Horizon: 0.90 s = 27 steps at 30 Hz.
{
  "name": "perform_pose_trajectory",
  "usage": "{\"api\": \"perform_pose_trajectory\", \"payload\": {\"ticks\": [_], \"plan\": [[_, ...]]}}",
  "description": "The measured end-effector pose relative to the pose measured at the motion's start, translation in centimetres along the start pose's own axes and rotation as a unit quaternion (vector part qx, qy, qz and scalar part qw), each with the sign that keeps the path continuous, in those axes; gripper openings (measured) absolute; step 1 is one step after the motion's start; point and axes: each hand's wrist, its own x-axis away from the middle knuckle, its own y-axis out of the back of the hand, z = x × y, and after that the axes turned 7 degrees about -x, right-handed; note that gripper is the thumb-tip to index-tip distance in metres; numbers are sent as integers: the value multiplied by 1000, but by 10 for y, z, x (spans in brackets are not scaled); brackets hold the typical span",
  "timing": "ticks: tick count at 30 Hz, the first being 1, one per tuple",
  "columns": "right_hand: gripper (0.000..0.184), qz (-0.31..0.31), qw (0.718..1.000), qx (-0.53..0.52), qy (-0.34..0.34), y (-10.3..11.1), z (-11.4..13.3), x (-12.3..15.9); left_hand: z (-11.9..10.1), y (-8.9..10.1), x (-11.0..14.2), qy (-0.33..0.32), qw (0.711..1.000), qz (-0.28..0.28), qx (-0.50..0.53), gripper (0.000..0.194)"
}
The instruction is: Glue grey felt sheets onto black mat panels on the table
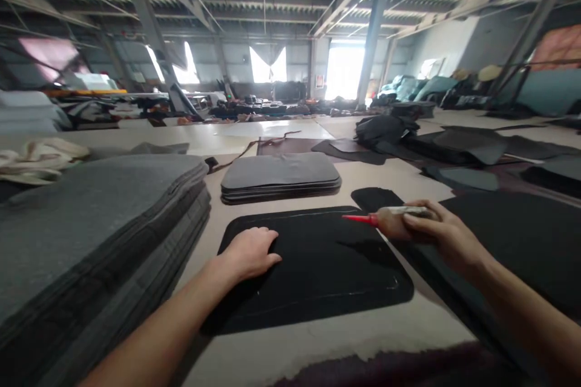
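Note:
A black rounded-corner panel (pixel 318 272) lies flat on the table in front of me, with thin pale lines running near its edges. My left hand (pixel 254 251) rests on the panel's left part, fingers stretched out over the surface and nothing in them. In my right hand (pixel 431 224) is a glue bottle (pixel 394 222) with brownish contents and a long red nozzle. Held sideways, it points left, its tip above the upper right part of the panel. Whether the tip touches the panel I cannot tell.
Behind the panel sits a stack of grey rounded pieces (pixel 281 172). A tall pile of grey felt-like sheets (pixel 91 211) stands at the left. More black sheets (pixel 512 236) lie at the right, and a dark crumpled bundle (pixel 384 130) farther back on the table (pixel 254 351).

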Motion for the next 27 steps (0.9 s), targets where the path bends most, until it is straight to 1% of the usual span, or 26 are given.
{"api": "perform_pose_trajectory", "payload": {"ticks": [1, 3, 4, 6, 8, 10, 12, 14, 17, 22, 24, 27], "plan": [[49, -31, 999, 12, 4, 12, 0, -6, -3, -1, 1, 3, 1000, -1, -7, 46], [50, -68, 996, 59, 14, 30, 1, -17, -9, -3, 2, 10, 1000, -2, -20, 46], [51, -77, 992, 95, 16, 36, 2, -22, -10, -4, 2, 12, 1000, -1, -24, 46], [54, -82, 980, 179, 22, 40, 4, -30, -12, -4, 1, 14, 999, 1, -30, 44], [55, -75, 965, 249, 32, 37, 5, -38, -13, -4, 1, 15, 999, 4, -34, 43], [54, -57, 954, 293, 41, 31, 4, -45, -13, -4, 1, 17, 999, 6, -38, 43], [51, -42, 949, 310, 45, 24, 3, -52, -14, -4, 1, 18, 999, 7, -41, 42], [48, -39, 942, 328, 53, 21, 3, -58, -14, -4, 1, 19, 999, 10, -43, 42], [43, -16, 931, 358, 71, 23, 9, -63, -13, -3, 0, 20, 999, 14, -44, 43], [39, 97, 922, 370, 52, 36, 33, -52, -9, -3, -1, 10, 999, 15, -34, 47], [39, 109, 917, 380, 52, 38, 40, -45, -8, -4, -2, 7, 999, 16, -28, 49], [39, 89, 909, 401, 68, 37, 44, -36, -5, -6, -2, 0, 1000, 16, -26, 47]]}}
